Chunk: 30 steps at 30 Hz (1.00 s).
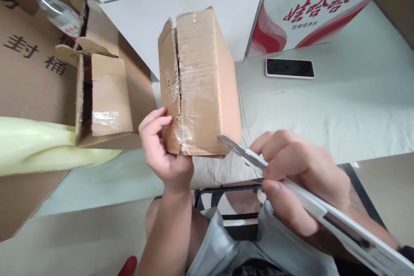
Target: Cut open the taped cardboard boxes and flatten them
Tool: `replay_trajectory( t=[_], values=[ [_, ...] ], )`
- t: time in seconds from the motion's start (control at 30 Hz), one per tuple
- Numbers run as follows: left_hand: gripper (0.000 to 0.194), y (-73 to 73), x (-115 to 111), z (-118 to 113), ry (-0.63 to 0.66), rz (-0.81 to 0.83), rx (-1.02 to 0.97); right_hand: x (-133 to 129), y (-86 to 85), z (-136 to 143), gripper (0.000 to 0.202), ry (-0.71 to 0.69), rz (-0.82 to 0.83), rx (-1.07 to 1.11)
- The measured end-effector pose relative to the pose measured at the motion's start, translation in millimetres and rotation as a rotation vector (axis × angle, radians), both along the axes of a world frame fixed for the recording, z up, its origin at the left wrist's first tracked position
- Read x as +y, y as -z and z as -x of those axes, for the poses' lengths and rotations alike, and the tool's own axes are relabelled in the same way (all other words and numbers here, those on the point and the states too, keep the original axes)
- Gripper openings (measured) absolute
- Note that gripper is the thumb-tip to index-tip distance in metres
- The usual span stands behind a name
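A small brown cardboard box (200, 82) is held up in front of me, its taped top slit along the seam with one flap slightly raised. My left hand (164, 151) grips its lower left corner, fingers on the flap side and thumb underneath. In my right hand (297, 177) is a white utility knife (310, 207) with its blade (233, 145) extended. The blade tip is at the box's lower right edge; whether it touches the cardboard I cannot tell.
A second opened cardboard box (110, 95) stands at the left, near a clear plastic bottle (58, 10) and a pale yellow object (35, 144). A phone (290, 68) lies on the light green cloth (343, 108). Behind it stands a white-and-red carton (310, 13).
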<state>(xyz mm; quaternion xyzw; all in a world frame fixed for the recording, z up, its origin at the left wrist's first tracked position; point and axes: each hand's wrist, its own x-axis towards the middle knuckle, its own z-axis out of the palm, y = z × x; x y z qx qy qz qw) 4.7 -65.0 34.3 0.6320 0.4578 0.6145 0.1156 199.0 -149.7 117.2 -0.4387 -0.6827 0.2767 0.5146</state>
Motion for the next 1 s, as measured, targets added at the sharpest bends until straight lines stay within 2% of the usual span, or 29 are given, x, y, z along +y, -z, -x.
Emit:
replay_trajectory(
  t=[0.1,0.27,0.37,0.5,0.67,0.77,1.0],
  values=[
    [0.037,0.6,1,0,0.000,-0.013,-0.004,1,0.2,-1,0.024,0.000,-0.019,-0.019],
    [0.037,3.5,2,2,0.017,-0.019,-0.016,0,3.0,1,0.020,0.110,-0.003,0.005],
    [0.035,5.2,3,2,0.010,-0.003,-0.015,-3,4.4,2,0.019,0.100,0.014,0.020],
    [0.035,7.8,5,2,0.028,-0.056,-0.048,-5,6.1,2,0.017,0.153,-0.010,0.061],
    [0.037,10.3,7,5,0.052,-0.061,-0.034,5,10.6,-2,0.019,0.038,-0.133,-0.057],
    [0.034,10.6,8,6,0.054,-0.065,-0.067,8,11.8,-4,0.017,0.037,-0.176,-0.061],
    [0.033,9.8,7,5,0.081,-0.072,-0.091,0,4.1,-2,0.016,0.087,-0.051,-0.066]
  ],
)
